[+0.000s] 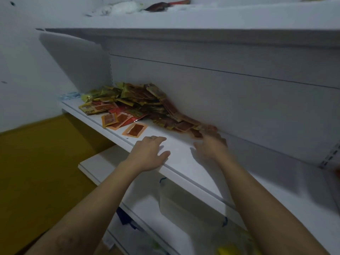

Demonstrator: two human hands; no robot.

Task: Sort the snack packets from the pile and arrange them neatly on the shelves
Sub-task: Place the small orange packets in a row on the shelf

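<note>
White shelf [184,168], dim: left hand [147,153] flat, fingers [158,138] spread; right hand [211,146] at packet row [185,124], 1 o'clock, grip blurred, unreadable. Sorting looks early; next likely needs clean pinch from pile [136,100], 10 o'clock.

The right hand [211,146] is blurred at the back edge of the shelf [180,162]; whether it pinches anything cannot be told. Print on the pile [139,102] is too small to read. The top edge cuts off wrappers [160,6] above.

Dim, cool, flat light. Soft shadows lie under the upper shelf [184,35]. The right hand [211,146] is smeared by motion blur; straight lines bend toward the edges.
</note>
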